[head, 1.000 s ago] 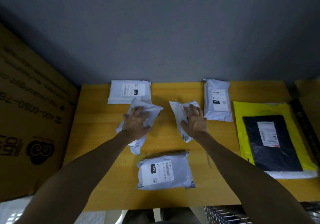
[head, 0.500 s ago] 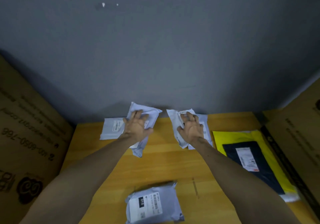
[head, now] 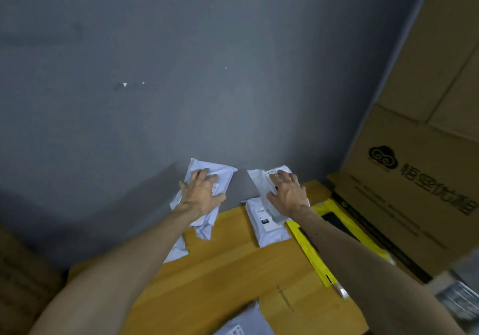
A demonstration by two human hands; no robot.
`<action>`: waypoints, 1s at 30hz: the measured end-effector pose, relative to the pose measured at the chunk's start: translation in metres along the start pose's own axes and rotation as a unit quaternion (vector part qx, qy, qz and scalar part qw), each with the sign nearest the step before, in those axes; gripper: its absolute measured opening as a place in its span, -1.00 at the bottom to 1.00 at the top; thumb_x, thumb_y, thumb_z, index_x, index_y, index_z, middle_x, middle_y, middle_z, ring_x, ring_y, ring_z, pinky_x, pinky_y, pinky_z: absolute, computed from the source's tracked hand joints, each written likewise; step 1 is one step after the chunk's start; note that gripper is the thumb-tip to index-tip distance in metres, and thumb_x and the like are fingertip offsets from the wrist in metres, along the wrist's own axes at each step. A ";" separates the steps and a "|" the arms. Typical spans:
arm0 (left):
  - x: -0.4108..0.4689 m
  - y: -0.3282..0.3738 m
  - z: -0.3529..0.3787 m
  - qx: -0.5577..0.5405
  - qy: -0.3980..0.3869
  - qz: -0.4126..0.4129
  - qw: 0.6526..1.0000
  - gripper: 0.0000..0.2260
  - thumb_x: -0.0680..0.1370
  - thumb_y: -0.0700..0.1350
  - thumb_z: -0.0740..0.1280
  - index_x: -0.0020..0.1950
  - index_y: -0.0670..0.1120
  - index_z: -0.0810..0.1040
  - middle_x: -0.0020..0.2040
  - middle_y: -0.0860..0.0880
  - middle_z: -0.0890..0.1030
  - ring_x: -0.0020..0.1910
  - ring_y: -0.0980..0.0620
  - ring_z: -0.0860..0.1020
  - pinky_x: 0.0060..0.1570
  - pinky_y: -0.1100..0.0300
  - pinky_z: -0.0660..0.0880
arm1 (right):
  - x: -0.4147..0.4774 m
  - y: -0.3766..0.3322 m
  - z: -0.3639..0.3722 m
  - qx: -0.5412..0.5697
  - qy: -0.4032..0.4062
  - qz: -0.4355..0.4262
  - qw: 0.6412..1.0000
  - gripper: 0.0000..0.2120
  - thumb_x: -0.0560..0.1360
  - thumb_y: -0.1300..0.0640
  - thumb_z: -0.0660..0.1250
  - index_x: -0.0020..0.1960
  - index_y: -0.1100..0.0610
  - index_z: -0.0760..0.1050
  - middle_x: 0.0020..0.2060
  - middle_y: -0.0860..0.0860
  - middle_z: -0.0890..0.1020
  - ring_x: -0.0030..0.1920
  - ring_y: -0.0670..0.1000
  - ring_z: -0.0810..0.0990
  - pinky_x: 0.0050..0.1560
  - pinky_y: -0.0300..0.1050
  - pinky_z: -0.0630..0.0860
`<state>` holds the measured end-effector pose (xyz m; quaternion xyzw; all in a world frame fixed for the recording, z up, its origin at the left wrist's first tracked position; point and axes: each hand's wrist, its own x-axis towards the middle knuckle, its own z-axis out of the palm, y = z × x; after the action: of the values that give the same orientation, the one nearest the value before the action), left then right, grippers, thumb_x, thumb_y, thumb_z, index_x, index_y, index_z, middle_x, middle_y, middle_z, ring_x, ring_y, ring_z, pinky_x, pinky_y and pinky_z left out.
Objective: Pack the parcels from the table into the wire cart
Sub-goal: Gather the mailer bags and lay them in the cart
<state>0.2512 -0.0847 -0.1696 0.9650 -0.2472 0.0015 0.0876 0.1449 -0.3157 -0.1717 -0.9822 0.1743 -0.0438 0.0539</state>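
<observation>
Left hand (head: 201, 197) grasps crumpled white plastic parcel (head: 220, 174); right hand (head: 287, 196) grasps second white parcel (head: 258, 179). Neither is carted yet. Other parcels (head: 268, 228) lie on wooden desk (head: 233, 270).

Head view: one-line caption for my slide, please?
Left hand grips left parcel, right hand grips right parcel, both held over the table.

Grey painted wall (head: 181, 75) fills most of the view; matte, unevenly lit, darker toward lower left where a broad shadow falls. Few small white chips (head: 125, 84) in the paint at mid-height. Wooden table (head: 233, 270), yellow-orange top, butts against the wall. Tall stacked cardboard boxes (head: 414, 192) at right, cloud logo (head: 383, 156) and dark print on one face. More cardboard (head: 23, 283) at far left, dim. Light soft, low.
</observation>
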 end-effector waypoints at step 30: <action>-0.144 0.355 -0.001 -0.005 -0.007 0.305 0.952 -0.37 0.54 0.23 0.27 0.55 0.04 0.24 0.58 0.01 0.11 0.54 -0.03 0.04 0.41 -0.31 0.13 | -0.358 0.273 -0.088 -0.028 0.131 0.288 0.948 -0.59 0.55 -0.05 0.24 0.35 0.05 0.35 0.40 0.05 0.33 0.39 0.17 0.25 0.14 0.24 0.48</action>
<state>-0.0441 -0.3221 -0.1157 0.8430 -0.5307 0.0202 0.0858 -0.2914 -0.4544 -0.1414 -0.8767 0.4568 -0.1499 0.0136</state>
